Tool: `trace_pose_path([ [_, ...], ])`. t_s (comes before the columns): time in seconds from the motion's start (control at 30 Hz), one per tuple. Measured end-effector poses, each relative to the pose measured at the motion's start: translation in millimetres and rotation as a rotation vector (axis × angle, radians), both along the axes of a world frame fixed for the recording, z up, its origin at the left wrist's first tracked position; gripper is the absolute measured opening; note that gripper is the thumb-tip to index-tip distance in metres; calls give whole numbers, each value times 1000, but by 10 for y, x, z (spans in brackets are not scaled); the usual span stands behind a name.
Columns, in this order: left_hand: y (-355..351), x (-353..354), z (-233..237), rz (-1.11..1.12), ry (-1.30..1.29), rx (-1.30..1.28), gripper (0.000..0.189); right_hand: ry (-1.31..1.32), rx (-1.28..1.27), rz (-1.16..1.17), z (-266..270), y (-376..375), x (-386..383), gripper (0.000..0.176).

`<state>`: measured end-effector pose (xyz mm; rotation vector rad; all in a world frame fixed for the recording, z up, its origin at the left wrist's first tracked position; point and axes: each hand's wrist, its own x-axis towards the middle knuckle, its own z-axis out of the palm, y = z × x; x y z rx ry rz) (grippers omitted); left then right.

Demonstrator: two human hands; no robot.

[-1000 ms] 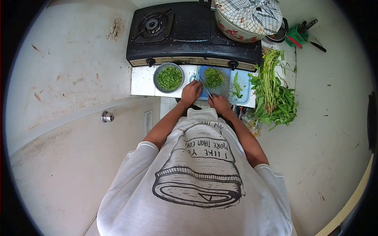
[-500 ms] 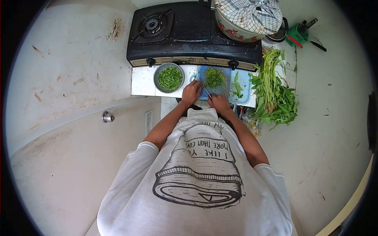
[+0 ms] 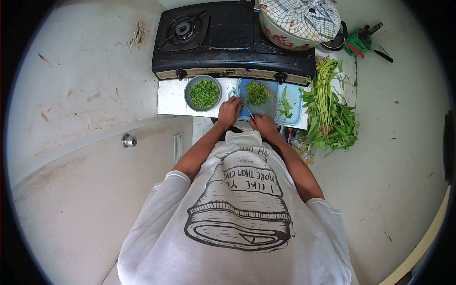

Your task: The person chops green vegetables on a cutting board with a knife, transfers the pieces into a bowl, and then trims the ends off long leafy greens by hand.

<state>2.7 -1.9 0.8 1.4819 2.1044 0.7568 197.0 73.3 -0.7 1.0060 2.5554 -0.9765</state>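
My right hand [image 3: 264,125] is closed around the handle of a knife [image 3: 247,109] at the front edge of the blue cutting board [image 3: 272,110]. The blade slants up and left toward my left hand [image 3: 230,110]. That hand lies at the board's left edge with its fingers curled together by the knife's tip; whatever they pinch is hidden. Just beyond the blade sits a heap of chopped greens [image 3: 257,93]. A grey bowl [image 3: 189,103] of chopped greens stands left of my left hand. Some loose leaves [image 3: 285,105] lie in the blue tray [image 3: 298,113] right of the board.
A black gas stove [image 3: 228,57] spans the back, with a cloth-covered floral pot [image 3: 285,40] on its right burner. A large bunch of leafy stems [image 3: 330,107] hangs over the counter's right end. Behind it are a green basket [image 3: 357,43] and another knife [image 3: 384,56].
Hardly anything differs. The whole view has shifted slightly, and both hands and the knife keep nearly the same place at the board.
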Motion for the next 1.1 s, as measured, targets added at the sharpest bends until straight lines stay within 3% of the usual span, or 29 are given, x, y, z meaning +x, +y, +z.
trace_pose_path([
  [0.37,-63,-43,44,-88,85,23,12,1,41,-12,-24,11,-96,41],
  [1.1,-47,-47,-12,11,-59,29,9,-2,43,8,-40,32,-146,42],
])
